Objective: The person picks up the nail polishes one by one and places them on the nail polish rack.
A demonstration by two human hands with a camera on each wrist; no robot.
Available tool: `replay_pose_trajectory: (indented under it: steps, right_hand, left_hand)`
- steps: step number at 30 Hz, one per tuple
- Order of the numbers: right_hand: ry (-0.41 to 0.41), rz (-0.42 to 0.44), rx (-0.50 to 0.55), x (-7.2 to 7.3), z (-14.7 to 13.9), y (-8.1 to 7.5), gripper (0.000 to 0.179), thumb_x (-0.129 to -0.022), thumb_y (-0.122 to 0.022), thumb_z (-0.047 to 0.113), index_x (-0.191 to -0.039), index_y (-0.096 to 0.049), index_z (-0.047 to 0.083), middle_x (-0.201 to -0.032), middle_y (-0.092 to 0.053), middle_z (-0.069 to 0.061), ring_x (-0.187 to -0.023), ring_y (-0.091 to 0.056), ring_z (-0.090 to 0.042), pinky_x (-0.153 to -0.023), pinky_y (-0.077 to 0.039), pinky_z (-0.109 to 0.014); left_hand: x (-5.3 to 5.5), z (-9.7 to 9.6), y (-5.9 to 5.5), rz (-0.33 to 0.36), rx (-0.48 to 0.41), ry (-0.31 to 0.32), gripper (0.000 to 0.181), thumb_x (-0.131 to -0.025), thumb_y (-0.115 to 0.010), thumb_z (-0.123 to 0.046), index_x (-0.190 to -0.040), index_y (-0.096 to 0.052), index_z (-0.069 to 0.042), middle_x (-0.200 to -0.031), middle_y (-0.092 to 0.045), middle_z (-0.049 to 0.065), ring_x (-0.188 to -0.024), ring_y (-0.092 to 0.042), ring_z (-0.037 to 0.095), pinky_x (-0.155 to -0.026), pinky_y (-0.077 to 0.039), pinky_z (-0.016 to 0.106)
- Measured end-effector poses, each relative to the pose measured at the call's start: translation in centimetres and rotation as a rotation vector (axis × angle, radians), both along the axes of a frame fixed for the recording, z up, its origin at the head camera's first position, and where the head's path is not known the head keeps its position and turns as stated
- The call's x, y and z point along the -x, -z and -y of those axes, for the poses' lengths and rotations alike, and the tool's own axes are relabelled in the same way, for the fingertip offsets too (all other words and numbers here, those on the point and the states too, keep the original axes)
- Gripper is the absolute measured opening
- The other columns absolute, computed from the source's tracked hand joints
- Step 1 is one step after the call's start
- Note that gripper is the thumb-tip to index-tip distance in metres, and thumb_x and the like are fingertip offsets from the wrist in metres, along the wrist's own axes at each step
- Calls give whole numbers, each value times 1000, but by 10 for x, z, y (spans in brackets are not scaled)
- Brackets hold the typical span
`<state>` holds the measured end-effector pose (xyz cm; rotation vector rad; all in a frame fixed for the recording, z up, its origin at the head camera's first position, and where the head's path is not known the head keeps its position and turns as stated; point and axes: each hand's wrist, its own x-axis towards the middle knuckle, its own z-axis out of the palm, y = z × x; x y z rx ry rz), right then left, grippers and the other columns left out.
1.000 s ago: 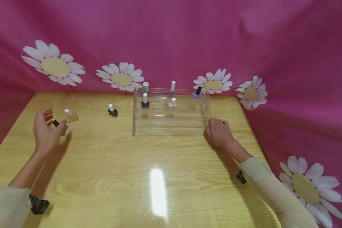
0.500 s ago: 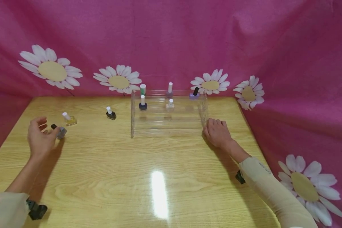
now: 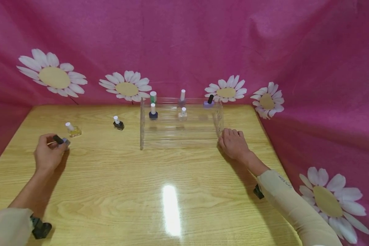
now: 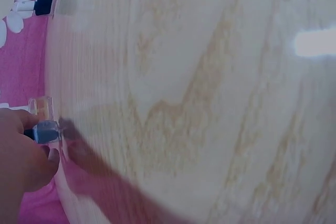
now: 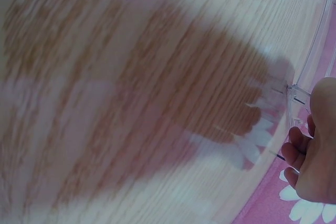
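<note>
At the left of the table, my left hand (image 3: pixel 49 155) pinches a grey-blue nail polish bottle (image 4: pixel 47 131) with a black cap between thumb and fingers. The bottle tilts, its cap leaning toward the palm. Just behind it stands a yellow nail polish bottle (image 3: pixel 75 131) with a white cap. My right hand (image 3: pixel 234 143) grips the front right side of a clear tiered display rack (image 3: pixel 142 130), fingers curled at its side panel. On the rack's upper tiers are a green bottle (image 3: pixel 153 98), a dark blue bottle (image 3: pixel 153 115), a clear bottle (image 3: pixel 182 116) and two lilac-toned ones.
A black nail polish bottle (image 3: pixel 119 125) with a white cap stands between the left hand and the rack. A pink daisy-print cloth (image 3: pixel 172 51) hangs behind and beside the wooden table (image 3: pixel 126 191). Light glares off the table's front middle.
My left fingers have closed in around the grey-blue bottle, whose cap now leans more toward the right. My right hand keeps its place at the rack. The head view has shifted slightly.
</note>
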<state>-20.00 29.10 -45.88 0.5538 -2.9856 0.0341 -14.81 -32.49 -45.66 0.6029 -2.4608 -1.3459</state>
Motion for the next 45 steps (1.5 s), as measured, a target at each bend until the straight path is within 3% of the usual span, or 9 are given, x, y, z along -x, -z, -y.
replay_pose_trajectory:
  steps: [6, 11, 18, 26, 29, 34, 39, 45]
  right_hand:
    - [-3, -10, 4, -1, 1, 0, 26, -105, -40, 24, -91, -41, 2, -81, -44, -12, -84, -49, -38, -81, -37, -52]
    - [-4, -6, 7, -1, 1, -1, 26, -106, -40, 24, -91, -41, 3, -81, -45, -11, -83, -49, -37, -81, -37, -51]
    - [-6, -12, 13, -1, 1, -1, 25, -105, -41, 23, -91, -41, 3, -79, -43, -10, -81, -49, -36, -79, -37, -51]
    - [-2, -14, 21, 0, 1, -2, 25, -105, -40, 23, -91, -41, 3, -79, -44, -11, -80, -48, -36, -79, -37, -51]
    - [13, 2, 19, 1, 1, -3, 25, -105, -39, 24, -91, -41, 3, -80, -45, -11, -81, -48, -37, -79, -37, -51]
    - [18, 12, 21, 1, 1, -2, 25, -105, -38, 24, -91, -41, 2, -80, -45, -11, -81, -48, -37, -78, -36, -50]
    - [12, 7, 29, 1, 1, 0, 25, -105, -38, 23, -92, -41, 2, -79, -45, -11, -80, -49, -37, -77, -37, -50]
    - [17, 11, 16, 0, 1, 1, 26, -105, -36, 24, -92, -40, 2, -81, -43, -11, -82, -48, -37, -80, -36, -51]
  left_hand:
    - [-2, 0, 5, 1, 58, -7, 44, -90, -68, -9, -125, -45, 5, -103, -50, -1, -76, -43, -9, -68, -38, 7]
    - [-3, 0, 7, -30, 46, -27, 41, -90, -68, -6, -123, -47, 4, -100, -50, -3, -76, -43, -11, -69, -39, 5]
    - [-2, 1, 6, -12, -2, -62, 28, -90, -69, -10, -113, -52, -11, -98, -49, -12, -77, -44, -13, -70, -40, 6]
    - [4, -3, -6, -48, -122, -66, 33, -89, -69, -9, -112, -54, -26, -95, -49, -17, -84, -48, -6, -74, -41, 9]
    - [6, -9, -15, -110, -124, -32, 34, -89, -64, -4, -113, -56, -27, -96, -50, -18, -88, -49, -4, -76, -41, 9]
    - [11, -24, -28, -236, -89, 43, 41, -88, -57, 3, -124, -58, -17, -101, -50, -18, -93, -49, -1, -81, -41, 13]
    - [14, -43, -45, -282, -105, 126, 51, -88, -55, 8, -133, -55, -14, -106, -49, -15, -96, -49, 1, -82, -43, 12]
    - [16, -66, -62, -368, -74, 232, 51, -85, -58, 14, -134, -51, 0, -103, -53, -13, -94, -52, 3, -78, -44, 10]
